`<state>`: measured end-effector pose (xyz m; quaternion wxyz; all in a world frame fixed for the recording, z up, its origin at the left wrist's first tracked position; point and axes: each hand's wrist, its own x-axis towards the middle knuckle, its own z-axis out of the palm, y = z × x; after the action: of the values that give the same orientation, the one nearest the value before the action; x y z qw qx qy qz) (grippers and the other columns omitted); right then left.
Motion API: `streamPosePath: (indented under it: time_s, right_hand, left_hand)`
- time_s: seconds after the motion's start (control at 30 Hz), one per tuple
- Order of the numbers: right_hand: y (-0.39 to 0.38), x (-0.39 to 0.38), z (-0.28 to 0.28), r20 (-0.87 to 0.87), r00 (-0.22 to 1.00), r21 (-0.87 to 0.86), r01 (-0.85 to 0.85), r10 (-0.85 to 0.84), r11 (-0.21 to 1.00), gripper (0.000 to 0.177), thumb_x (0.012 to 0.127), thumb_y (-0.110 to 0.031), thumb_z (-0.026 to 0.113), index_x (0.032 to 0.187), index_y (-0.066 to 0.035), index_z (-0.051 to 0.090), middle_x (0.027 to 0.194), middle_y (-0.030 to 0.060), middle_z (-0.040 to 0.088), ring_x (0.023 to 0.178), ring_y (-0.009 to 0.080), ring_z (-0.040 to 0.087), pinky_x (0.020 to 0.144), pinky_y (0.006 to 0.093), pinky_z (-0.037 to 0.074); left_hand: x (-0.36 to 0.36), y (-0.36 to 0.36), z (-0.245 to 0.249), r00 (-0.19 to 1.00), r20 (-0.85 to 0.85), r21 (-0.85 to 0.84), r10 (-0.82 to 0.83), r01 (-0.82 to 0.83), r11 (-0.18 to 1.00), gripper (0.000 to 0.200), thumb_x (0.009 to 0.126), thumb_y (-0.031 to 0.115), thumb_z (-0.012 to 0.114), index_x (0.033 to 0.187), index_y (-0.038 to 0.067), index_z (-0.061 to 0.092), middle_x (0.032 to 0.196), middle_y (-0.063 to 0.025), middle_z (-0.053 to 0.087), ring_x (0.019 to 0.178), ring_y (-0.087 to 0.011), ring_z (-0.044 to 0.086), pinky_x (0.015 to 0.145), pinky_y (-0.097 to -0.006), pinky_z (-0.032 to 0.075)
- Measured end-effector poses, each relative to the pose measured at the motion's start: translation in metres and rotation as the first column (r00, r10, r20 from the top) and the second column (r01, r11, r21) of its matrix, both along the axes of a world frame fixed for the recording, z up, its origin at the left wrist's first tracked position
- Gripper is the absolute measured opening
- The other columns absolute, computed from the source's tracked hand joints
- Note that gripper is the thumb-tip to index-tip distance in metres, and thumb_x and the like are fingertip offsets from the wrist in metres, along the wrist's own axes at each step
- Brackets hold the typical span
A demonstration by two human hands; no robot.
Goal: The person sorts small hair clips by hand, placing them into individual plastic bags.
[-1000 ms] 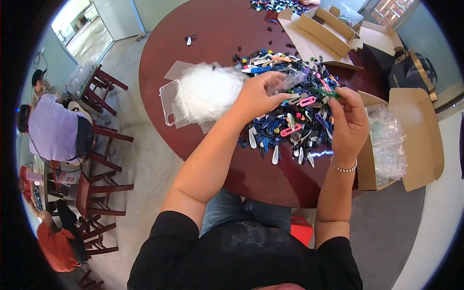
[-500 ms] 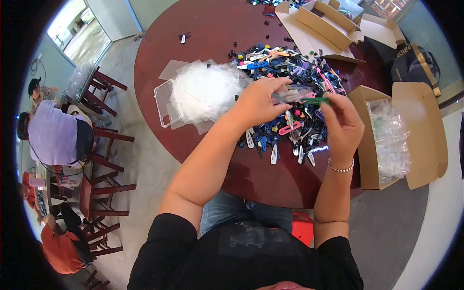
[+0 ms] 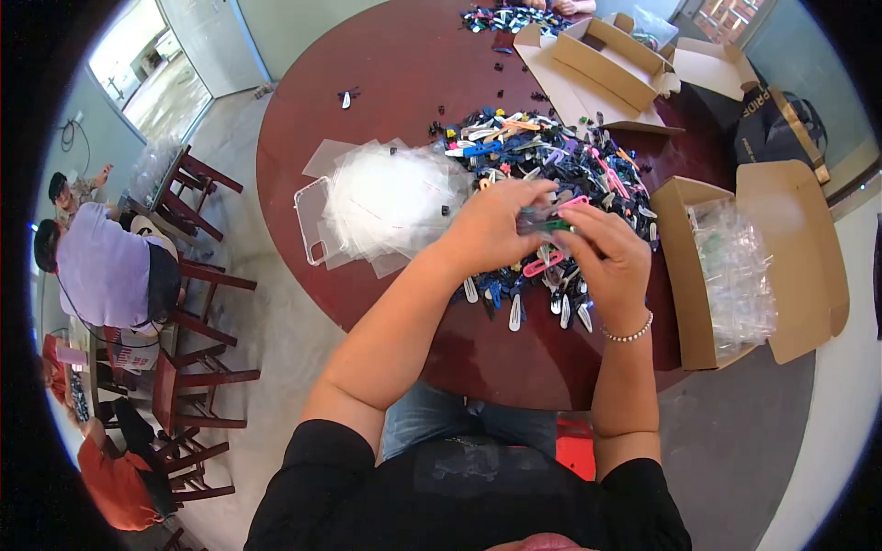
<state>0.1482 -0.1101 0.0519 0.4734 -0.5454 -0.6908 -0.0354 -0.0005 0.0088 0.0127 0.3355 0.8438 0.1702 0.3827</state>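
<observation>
My left hand (image 3: 491, 220) is closed on a small clear plastic bag (image 3: 535, 221), thumb and fingers gripping its left side. Pinched at the bag's right end, my right hand (image 3: 611, 262) holds a slim green hair clip (image 3: 557, 224), partly hidden by the fingers. Both hands are close together above the near part of a big heap of hair clips (image 3: 496, 147) in black, blue, white and pink. A pink snap clip (image 3: 543, 264) lies just below the hands. Left of the heap is a spread stack of clear plastic bags (image 3: 381, 202).
The round dark red table (image 3: 349, 55) carries a clear phone case (image 3: 312, 220) at left. An open cardboard box (image 3: 689, 275) at right holds filled clear packets (image 3: 735, 275). More cardboard (image 3: 616, 64) lies at the back. Several people sit by stools at far left.
My right hand has moved left and closer to my left hand, bringing the green clip to the bag. The view has shifted slightly; another person's hands now show at the far table edge.
</observation>
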Motion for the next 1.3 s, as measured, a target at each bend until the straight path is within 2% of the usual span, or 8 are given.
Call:
streamPosePath:
  time_s: [0.3, 0.37, 0.5, 0.63, 0.77, 0.83, 1.0, 1.3]
  right_hand:
    - [0.004, 0.012, -0.002, -0.06, 0.989, 0.119, 0.14, -0.134, 0.983, 0.014, 0.09, -0.004, 0.061, 0.099, 0.005, 0.068, 0.096, 0.0129, 0.068, 0.085, 0.0195, 0.065, 0.074, 0.0271, 0.05]
    - [0.004, 0.026, -0.005, -0.115, 0.945, 0.087, 0.316, -0.305, 0.945, 0.012, 0.089, -0.003, 0.062, 0.097, 0.004, 0.068, 0.094, 0.0121, 0.068, 0.084, 0.0182, 0.065, 0.073, 0.0275, 0.05]
    - [0.01, 0.045, -0.024, -0.145, 0.939, -0.191, 0.282, -0.311, 0.94, 0.021, 0.088, -0.005, 0.064, 0.108, 0.0, 0.066, 0.1, 0.0113, 0.068, 0.083, 0.0173, 0.065, 0.073, 0.0279, 0.051]
    - [0.017, 0.014, -0.035, 0.3, 0.94, -0.157, 0.214, -0.16, 0.964, 0.05, 0.079, -0.015, 0.072, 0.125, -0.006, 0.057, 0.124, 0.0129, 0.058, 0.114, 0.0325, 0.053, 0.099, 0.042, 0.043]
    - [0.012, 0.007, -0.027, 0.378, 0.919, -0.201, 0.196, -0.108, 0.96, 0.046, 0.078, -0.016, 0.072, 0.121, -0.007, 0.06, 0.123, 0.0112, 0.058, 0.114, 0.0319, 0.052, 0.096, 0.0403, 0.045]
    - [0.007, 0.018, -0.023, 0.392, 0.911, -0.343, 0.273, -0.128, 0.899, 0.039, 0.078, -0.015, 0.069, 0.116, -0.007, 0.062, 0.118, 0.0097, 0.059, 0.109, 0.0313, 0.054, 0.093, 0.0397, 0.046]
    - [0.005, 0.052, -0.033, 0.369, 0.907, -0.352, 0.337, -0.201, 0.873, 0.02, 0.079, -0.011, 0.066, 0.098, -0.004, 0.065, 0.098, 0.0114, 0.064, 0.093, 0.0308, 0.061, 0.083, 0.0393, 0.049]
    - [-0.001, 0.081, -0.024, 0.065, 0.926, -0.415, 0.365, -0.372, 0.834, 0.026, 0.079, -0.025, 0.073, 0.09, -0.002, 0.067, 0.08, 0.017, 0.067, 0.074, 0.0315, 0.065, 0.068, 0.038, 0.051]
  left_hand:
    - [0.001, 0.006, -0.005, 0.994, 0.111, -0.241, 0.004, 0.023, 0.97, 0.047, 0.077, 0.01, 0.074, 0.121, 0.005, 0.061, 0.1, -0.0063, 0.067, 0.078, -0.0112, 0.06, 0.07, -0.0263, 0.051]
    - [-0.004, 0.012, 0.0, 0.994, 0.078, -0.491, 0.082, -0.033, 0.87, 0.035, 0.084, 0.008, 0.071, 0.118, 0.004, 0.062, 0.102, -0.0027, 0.067, 0.089, -0.0102, 0.061, 0.077, -0.0263, 0.05]
    - [-0.01, 0.033, -0.007, 0.953, 0.203, -0.612, 0.225, -0.056, 0.789, 0.035, 0.086, 0.015, 0.071, 0.116, 0.001, 0.061, 0.099, -0.0012, 0.067, 0.088, -0.0049, 0.058, 0.078, -0.0234, 0.047]
    - [-0.013, 0.03, 0.002, 0.912, 0.309, -0.744, 0.271, 0.054, 0.666, 0.036, 0.087, 0.018, 0.07, 0.118, 0.003, 0.06, 0.102, -0.0023, 0.066, 0.089, -0.0061, 0.059, 0.074, -0.0209, 0.047]
    - [-0.008, 0.026, -0.001, 0.922, 0.3, -0.758, 0.246, 0.073, 0.648, 0.032, 0.087, 0.017, 0.07, 0.115, 0.003, 0.06, 0.099, -0.002, 0.065, 0.086, -0.0066, 0.058, 0.073, -0.022, 0.046]
    - [-0.009, 0.027, -0.002, 0.927, 0.263, -0.767, 0.266, 0.034, 0.641, 0.026, 0.088, 0.015, 0.068, 0.11, 0.002, 0.062, 0.094, -0.0021, 0.065, 0.083, -0.0075, 0.058, 0.075, -0.0246, 0.046]
    - [-0.007, 0.033, -0.011, 0.927, 0.268, -0.763, 0.264, 0.036, 0.646, 0.028, 0.087, 0.017, 0.07, 0.109, 0.002, 0.062, 0.088, 0.0, 0.063, 0.077, -0.0065, 0.056, 0.07, -0.0233, 0.045]
    - [-0.012, 0.04, -0.014, 0.947, 0.23, -0.756, 0.225, 0.028, 0.654, 0.032, 0.089, 0.018, 0.068, 0.116, 0.003, 0.06, 0.1, -0.0045, 0.069, 0.087, -0.008, 0.063, 0.069, -0.0186, 0.048]
